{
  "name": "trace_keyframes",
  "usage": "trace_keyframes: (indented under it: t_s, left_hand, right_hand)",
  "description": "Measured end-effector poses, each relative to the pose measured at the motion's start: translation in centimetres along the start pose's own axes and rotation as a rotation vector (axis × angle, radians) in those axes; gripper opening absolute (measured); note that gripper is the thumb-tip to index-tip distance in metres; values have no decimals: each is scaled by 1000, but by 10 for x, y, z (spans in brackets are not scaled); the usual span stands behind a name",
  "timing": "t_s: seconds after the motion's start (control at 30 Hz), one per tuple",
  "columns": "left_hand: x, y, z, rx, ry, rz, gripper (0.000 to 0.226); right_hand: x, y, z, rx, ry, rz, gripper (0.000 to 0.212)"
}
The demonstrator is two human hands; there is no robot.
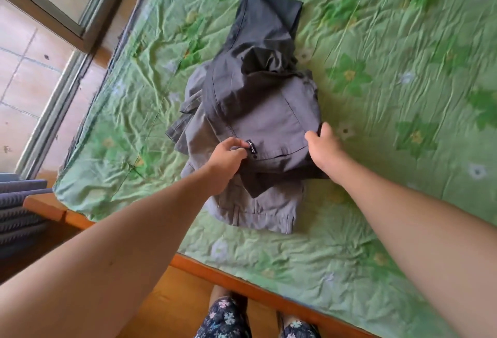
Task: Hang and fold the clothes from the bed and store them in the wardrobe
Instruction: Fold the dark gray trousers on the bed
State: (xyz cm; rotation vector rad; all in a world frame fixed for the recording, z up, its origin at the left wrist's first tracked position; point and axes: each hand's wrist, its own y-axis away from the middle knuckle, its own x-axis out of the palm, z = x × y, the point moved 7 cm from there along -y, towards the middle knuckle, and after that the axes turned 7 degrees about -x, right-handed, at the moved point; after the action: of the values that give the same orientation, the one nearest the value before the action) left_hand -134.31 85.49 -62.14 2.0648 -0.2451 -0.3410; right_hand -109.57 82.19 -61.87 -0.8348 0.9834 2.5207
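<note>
**On a green-sheeted bed: both hands gripping dark grey trousers**

Dark grey trousers are lying near the middle of the bed. One leg is trailing away toward the far side. The seat part is bunching over a paler grey garment, which is sticking out on the near and left sides.

Wrinkled green flowered sheet is spreading wide to the right and beyond the clothes, leaving plenty of open room there. An orange wooden edge of the bed is running diagonally just in front of the person's legs. On the left, the sheet is ending close to a metal window frame. A blue-grey stack is sitting by the near left corner.

Both bare arms are reaching forward. The left hand is pinching the trouser cloth with its fingers, beside a small black label. The right hand is curling its fingers round the trousers' right edge, thumb lying on the cloth.
</note>
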Motion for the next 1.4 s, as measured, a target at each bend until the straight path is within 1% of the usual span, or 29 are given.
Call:
trace_keyframes:
  t_s: [0.1, 0.2, 0.23, 0.3, 0.33, 0.4, 0.47, 0.53, 0.57, 0.63, 0.7, 0.73, 0.8, 0.83, 0.87, 0.9, 0.93, 0.97, 1.0, 1.03, 1.07, 1.1, 1.13, 1.17, 1.23, 1.3, 1.37, 1.4]
  left_hand:
    - [-5, 34, -22, 7, 139, -1, 35]
    - [-12, 78, -53, 28, 267, 30, 33]
    - [-14, 94, -66, 46, 292, 55, 29]
    - [-14, 130, -95, 98, 318, 145, 18]
    - [-13, 149, -108, 125, 323, 201, 19]
    - [-11, 185, -134, 171, 317, 305, 27]
    - [-11, 222, -156, 238, 255, 339, 32]
    - [-13, 258, -181, 342, 205, 298, 33]
    - [-14, 276, -194, 389, 205, 285, 32]
    - [-14, 307, -218, 448, 223, 289, 28]
    - [-13, 334, -242, 486, 211, 299, 25]
    - [-11, 347, -254, 510, 189, 314, 23]
    - [-6, 373, -280, 600, 101, 371, 22]
    - [-3, 388, -291, 667, 44, 411, 27]
    - [1, 401, -301, 735, -12, 454, 38]
    - [4, 413, -309, 796, -77, 479, 52]
    - [8, 423, -316, 858, -159, 473, 64]
    - [11, 432, -322, 934, -264, 426, 72]
    - [14, 441, -329, 1025, -384, 332, 76]
    - [17, 449, -334, 1136, -507, 198, 76]
    - [21, 458, -340, 1264, -596, 65, 74]
    - [25, 467, -343, 1378, -629, -33, 69]
    - [28, 476, -345, 1449, -611, -73, 61]
    - [32, 481, -346, 1475, -570, -71, 53]
    - [42, 488, -349, 1450, -542, -41, 38]
    - [56, 495, -352, 1447, -665, -86, 25]
    - [70, 506, -355, 1493, -837, -211, 15]
    - [74, 513, -355, 1511, -908, -269, 14]
  right_hand:
    - [-27, 19, 14, -13, -193, -87, 15]
    - [-54, 42, 33, 6, -361, -87, 16]
    - [-63, 51, 41, 24, -422, -64, 21]
    - [-82, 71, 61, 85, -550, 21, 40]
    - [-93, 83, 72, 109, -615, 58, 46]
    - [-121, 104, 97, 113, -726, 77, 48]
    - [-155, 127, 122, 72, -757, 42, 48]
    - [-190, 151, 144, 5, -714, -2, 48]
    - [-205, 164, 154, -32, -692, -7, 42]
    - [-229, 189, 172, -109, -665, 19, 26]
    - [-246, 215, 190, -202, -646, 83, 18]
    - [-254, 228, 199, -265, -616, 108, 22]
    - [-272, 248, 214, -394, -424, 106, 54]
    - [-280, 255, 219, -427, -276, 71, 69]
    - [-287, 261, 222, -444, -140, 9, 77]
    - [-296, 267, 225, -457, -47, -73, 75]
    - [-307, 273, 229, -479, -9, -186, 60]
    - [-320, 281, 232, -499, -12, -327, 36]
    - [-333, 289, 232, -495, -31, -452, 14]
    - [-346, 295, 232, -477, -53, -542, 8]
    - [-357, 301, 231, -451, -70, -599, 16]
    - [-365, 306, 230, -423, -74, -625, 21]
    - [-374, 312, 231, -412, -63, -649, 26]
    - [-382, 319, 232, -413, -41, -671, 27]
    - [-397, 332, 232, -428, -23, -715, 26]
    - [-408, 342, 227, -428, -14, -732, 24]
    - [-416, 350, 221, -427, 14, -746, 25]
    - [-421, 354, 218, -426, 38, -766, 25]
